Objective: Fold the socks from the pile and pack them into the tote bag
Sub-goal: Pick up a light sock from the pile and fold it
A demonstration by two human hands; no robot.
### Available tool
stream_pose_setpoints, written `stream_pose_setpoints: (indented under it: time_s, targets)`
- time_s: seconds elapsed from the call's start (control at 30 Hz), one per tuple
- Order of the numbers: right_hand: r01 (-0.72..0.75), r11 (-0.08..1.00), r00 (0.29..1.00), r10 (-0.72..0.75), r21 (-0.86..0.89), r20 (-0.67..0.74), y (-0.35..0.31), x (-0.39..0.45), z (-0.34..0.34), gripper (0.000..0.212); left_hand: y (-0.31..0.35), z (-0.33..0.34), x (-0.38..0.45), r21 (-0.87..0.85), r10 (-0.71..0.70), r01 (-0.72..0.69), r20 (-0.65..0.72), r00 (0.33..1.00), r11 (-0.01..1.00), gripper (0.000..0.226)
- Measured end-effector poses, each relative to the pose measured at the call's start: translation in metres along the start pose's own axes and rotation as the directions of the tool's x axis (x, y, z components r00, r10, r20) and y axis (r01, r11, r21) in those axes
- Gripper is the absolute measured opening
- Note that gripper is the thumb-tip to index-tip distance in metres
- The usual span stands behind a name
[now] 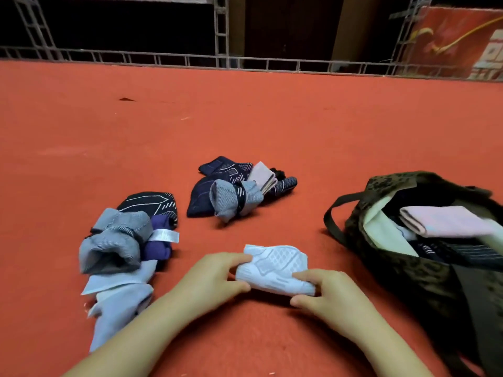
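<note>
On the red carpeted floor (245, 126), near its front edge, the left hand (212, 278) and right hand (324, 292) each pinched an end of a folded pale-blue knit sock (275, 268), fingers curled over it and thumbs beneath. The dark patterned fabric tote bag (424, 281) lay open just right of it, a folded pink sock (446, 221) inside. Two loose piles of grey, navy and purple socks (128, 235) (234, 186) lay left and beyond.

We see a red carpet (245, 118) filling most of the view, with a small dark scrap (126, 99) lying on it toward ten o'clock. Along its far edge, from nine to three o'clock, runs a grey metal truss frame (223, 31). At two o'clock, behind the truss, stands a red printed banner (460, 42), blurred.
</note>
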State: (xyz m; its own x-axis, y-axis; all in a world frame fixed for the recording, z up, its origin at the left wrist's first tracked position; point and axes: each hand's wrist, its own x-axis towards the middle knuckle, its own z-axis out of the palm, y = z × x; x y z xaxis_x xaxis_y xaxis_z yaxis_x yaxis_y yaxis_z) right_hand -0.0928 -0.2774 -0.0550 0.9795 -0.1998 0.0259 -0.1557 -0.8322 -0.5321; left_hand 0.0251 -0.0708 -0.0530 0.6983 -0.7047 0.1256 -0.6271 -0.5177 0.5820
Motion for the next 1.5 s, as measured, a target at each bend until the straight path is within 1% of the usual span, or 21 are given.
stream_pose_setpoints:
  time_s: [0.1, 0.23, 0.27, 0.37, 0.43, 0.5, 0.53, 0.6, 0.67, 0.73, 0.83, 0.87, 0.93, 1.0, 1.1, 1.2, 1.27, 1.37, 1.43, 1.47, 1.5]
  targets:
    - [-0.021, 1.000, 0.998, 0.021, -0.007, -0.060, 0.002, -0.017, 0.008, 0.037, -0.002, 0.009, -0.014, 0.025, 0.014, -0.014, 0.024, 1.000, 1.000, 0.051]
    - [-0.026, 1.000, 0.994, 0.024, -0.015, -0.102, 0.000, -0.032, 0.007, 0.032, 0.000, 0.012, -0.023, 0.038, 0.046, -0.047, 0.028, 0.999, 0.998, 0.037]
    - [-0.022, 0.999, 0.994, 0.017, -0.040, -0.107, 0.001, -0.034, 0.007, 0.030, 0.002, 0.012, -0.024, 0.043, 0.063, -0.065, 0.037, 0.997, 0.997, 0.039]
    - [-0.015, 0.996, 0.994, 0.005, -0.089, -0.107, 0.004, -0.040, 0.004, 0.025, 0.006, 0.011, -0.025, 0.098, 0.129, -0.139, 0.103, 0.986, 0.985, 0.057]
    - [0.013, 0.995, 0.996, -0.021, -0.098, -0.090, 0.008, -0.043, 0.003, 0.030, 0.006, 0.014, -0.028, 0.123, 0.127, -0.144, 0.135, 0.983, 0.982, 0.052]
    - [0.062, 0.997, 0.994, -0.066, -0.043, -0.092, 0.013, -0.044, 0.004, 0.032, 0.004, 0.016, -0.030, 0.093, 0.106, -0.119, 0.140, 0.984, 0.988, 0.044]
    - [0.084, 0.996, 0.991, -0.083, 0.009, -0.104, 0.015, -0.044, 0.004, 0.034, 0.004, 0.016, -0.031, 0.090, 0.096, -0.109, 0.142, 0.985, 0.990, 0.046]
    - [0.143, 0.984, 0.979, -0.125, 0.104, -0.162, 0.017, -0.044, 0.006, 0.032, 0.005, 0.016, -0.031, 0.098, 0.073, -0.088, 0.144, 0.987, 0.991, 0.048]
    - [0.169, 0.977, 0.959, -0.134, 0.126, -0.248, 0.017, -0.043, 0.011, 0.027, 0.008, 0.017, -0.031, 0.097, 0.036, -0.050, 0.140, 0.989, 0.994, 0.038]
    - [0.130, 0.987, 0.939, -0.092, 0.094, -0.330, 0.017, -0.040, 0.018, 0.031, 0.010, 0.020, -0.029, 0.048, -0.031, 0.025, 0.120, 0.992, 0.999, 0.031]
    - [-0.003, 0.996, 0.920, 0.039, 0.091, -0.390, 0.014, -0.032, 0.028, 0.043, 0.015, 0.025, -0.023, -0.039, -0.110, 0.112, 0.046, 0.993, 0.993, 0.022]
    - [-0.050, 0.994, 0.921, 0.083, 0.094, -0.380, 0.013, -0.029, 0.028, 0.044, 0.017, 0.026, -0.020, -0.053, -0.134, 0.135, 0.027, 0.991, 0.989, 0.019]
    - [-0.135, 0.987, 0.926, 0.158, 0.092, -0.342, 0.011, -0.023, 0.028, 0.031, 0.019, 0.028, -0.013, -0.059, -0.190, 0.190, 0.001, 0.982, 0.980, 0.018]
    - [-0.204, 0.976, 0.925, 0.216, 0.070, -0.314, 0.010, -0.017, 0.025, 0.021, 0.017, 0.032, -0.007, -0.010, -0.225, 0.225, -0.028, 0.974, 0.974, 0.020]
    - [-0.277, 0.960, 0.928, 0.256, -0.043, -0.272, 0.012, -0.009, 0.024, 0.022, 0.011, 0.037, -0.001, 0.183, -0.236, 0.243, -0.057, 0.970, 0.953, 0.022]
    - [-0.325, 0.936, 0.930, 0.289, -0.139, -0.225, 0.013, -0.006, 0.022, 0.028, 0.007, 0.037, 0.004, 0.269, -0.285, 0.289, -0.054, 0.957, 0.919, 0.021]
    - [-0.318, 0.934, 0.935, 0.282, -0.160, -0.217, 0.013, -0.008, 0.021, 0.038, 0.004, 0.034, 0.005, 0.292, -0.335, 0.319, 0.003, 0.942, 0.901, 0.031]
    - [-0.300, 0.940, 0.948, 0.274, -0.165, -0.161, 0.012, -0.013, 0.021, 0.047, 0.003, 0.027, 0.005, 0.357, -0.364, 0.286, 0.174, 0.915, 0.889, 0.053]
    - [-0.279, 0.954, 0.958, 0.267, -0.114, -0.109, 0.014, -0.019, 0.022, 0.051, 0.006, 0.028, 0.005, 0.301, -0.318, 0.239, 0.249, 0.915, 0.923, 0.060]
    - [-0.256, 0.965, 0.962, 0.249, -0.055, -0.108, 0.015, -0.023, 0.022, 0.055, 0.007, 0.030, 0.004, 0.173, -0.273, 0.234, 0.254, 0.928, 0.957, 0.059]
    - [-0.237, 0.969, 0.963, 0.243, 0.066, -0.118, 0.016, -0.026, 0.021, 0.055, 0.011, 0.032, 0.002, -0.025, -0.221, 0.233, 0.241, 0.945, 0.972, 0.054]
